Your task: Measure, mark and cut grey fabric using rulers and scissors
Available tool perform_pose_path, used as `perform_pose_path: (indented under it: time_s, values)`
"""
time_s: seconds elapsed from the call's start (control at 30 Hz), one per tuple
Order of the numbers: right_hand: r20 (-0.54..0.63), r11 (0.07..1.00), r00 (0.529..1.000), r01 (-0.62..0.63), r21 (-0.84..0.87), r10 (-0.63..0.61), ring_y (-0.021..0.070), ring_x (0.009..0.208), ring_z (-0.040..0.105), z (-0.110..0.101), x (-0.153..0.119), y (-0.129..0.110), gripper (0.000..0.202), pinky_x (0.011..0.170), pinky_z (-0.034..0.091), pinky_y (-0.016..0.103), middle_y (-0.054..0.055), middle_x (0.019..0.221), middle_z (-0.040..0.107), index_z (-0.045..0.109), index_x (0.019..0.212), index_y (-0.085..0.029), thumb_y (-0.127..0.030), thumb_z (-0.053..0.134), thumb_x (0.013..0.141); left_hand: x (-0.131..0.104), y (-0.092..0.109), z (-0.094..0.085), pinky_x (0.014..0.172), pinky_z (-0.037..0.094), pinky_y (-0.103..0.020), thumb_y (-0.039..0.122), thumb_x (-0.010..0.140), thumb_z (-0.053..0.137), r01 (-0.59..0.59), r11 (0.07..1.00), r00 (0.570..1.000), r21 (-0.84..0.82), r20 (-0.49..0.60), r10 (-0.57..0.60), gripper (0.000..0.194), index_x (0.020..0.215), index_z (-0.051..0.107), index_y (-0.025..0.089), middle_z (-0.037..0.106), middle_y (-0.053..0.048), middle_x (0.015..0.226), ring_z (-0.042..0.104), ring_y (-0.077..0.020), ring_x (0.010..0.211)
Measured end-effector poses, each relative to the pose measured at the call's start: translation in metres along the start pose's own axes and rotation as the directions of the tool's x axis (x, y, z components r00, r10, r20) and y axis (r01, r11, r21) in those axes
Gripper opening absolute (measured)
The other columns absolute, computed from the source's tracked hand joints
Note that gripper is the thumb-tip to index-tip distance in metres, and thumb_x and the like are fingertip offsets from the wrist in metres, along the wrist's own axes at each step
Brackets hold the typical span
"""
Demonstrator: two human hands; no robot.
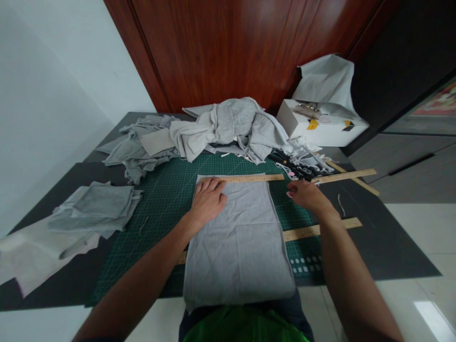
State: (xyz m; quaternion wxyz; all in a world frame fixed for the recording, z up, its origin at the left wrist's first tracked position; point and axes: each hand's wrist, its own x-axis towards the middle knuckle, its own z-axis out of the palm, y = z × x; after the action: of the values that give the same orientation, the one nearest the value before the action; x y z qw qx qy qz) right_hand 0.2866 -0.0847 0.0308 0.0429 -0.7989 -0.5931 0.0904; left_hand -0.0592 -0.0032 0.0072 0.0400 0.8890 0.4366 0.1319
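Note:
A grey cloth (238, 237) lies lengthwise over a green cutting mat (164, 190) and hangs over the table's front edge. Across its far end rests a wooden ruler (252, 178). My left hand (208, 199) lies on the ruler's left end and the cloth, fingers spread a little. To the right of the cloth, my right hand (308, 194) is closed beside the ruler's right end, its fingers around something too small to make out. Part of a second wooden ruler (320, 230) shows from under the cloth.
Rumpled grey cloths (231, 123) are heaped along the back. Folded cloths (103, 204) lie at the left. Black scissors (288, 164), scraps and more wooden rulers (349, 175) are at the back right, before a white box (324, 126).

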Motion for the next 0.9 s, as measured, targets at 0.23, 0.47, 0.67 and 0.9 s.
perform_pose_path:
  time_s: [0.23, 0.47, 0.67, 0.9]
  values:
    - [-0.036, 0.999, 0.999, -0.039, -0.005, 0.039, 0.0228, 0.092, 0.073, 0.009, -0.007, 0.000, 0.017, 0.081, 0.049, 0.029, 0.013, 0.099, 0.080, 0.080, 0.105, -0.014, -0.021, 0.066, 0.096, -0.001, 0.002, -0.001, 0.118, 0.039, -0.053, 0.021, 0.099, 0.047, -0.003, 1.000, 1.000, 0.028, -0.008, 0.003, 0.047, 0.143, 0.063, 0.022, 0.060, -0.011, 0.151, 0.049, -0.0326, 0.142]
    - [-0.075, 0.996, 0.997, 0.001, 0.094, 0.006, 0.0215, 0.084, 0.070, -0.006, 0.000, -0.015, 0.010, 0.075, 0.047, 0.029, 0.009, 0.089, 0.077, 0.077, 0.091, -0.017, -0.020, 0.068, 0.093, -0.004, 0.006, 0.000, 0.125, 0.029, -0.060, 0.022, 0.098, 0.049, 0.025, 1.000, 1.000, 0.012, -0.008, -0.025, 0.048, 0.145, 0.061, 0.024, 0.058, -0.011, 0.154, 0.047, -0.0328, 0.146]
    - [-0.135, 0.892, 0.952, 0.305, 0.333, -0.275, 0.0167, 0.080, 0.068, -0.014, 0.038, -0.106, 0.016, 0.075, 0.048, 0.025, 0.005, 0.092, 0.080, 0.079, 0.100, -0.018, -0.027, 0.065, 0.098, -0.007, 0.007, 0.001, 0.127, 0.026, -0.063, 0.024, 0.098, 0.050, 0.032, 0.999, 0.999, 0.010, -0.013, -0.032, 0.049, 0.147, 0.059, 0.024, 0.056, -0.012, 0.157, 0.045, -0.0329, 0.149]
    - [-0.071, 0.702, 0.861, 0.455, 0.548, -0.503, 0.0165, 0.083, 0.069, 0.016, 0.084, -0.202, 0.015, 0.079, 0.049, 0.026, 0.004, 0.091, 0.079, 0.080, 0.100, -0.018, -0.020, 0.066, 0.095, -0.008, 0.009, -0.004, 0.126, 0.031, -0.053, 0.027, 0.097, 0.053, 0.009, 1.000, 1.000, 0.018, -0.005, -0.009, 0.047, 0.143, 0.061, 0.020, 0.059, -0.012, 0.150, 0.046, -0.0323, 0.145]
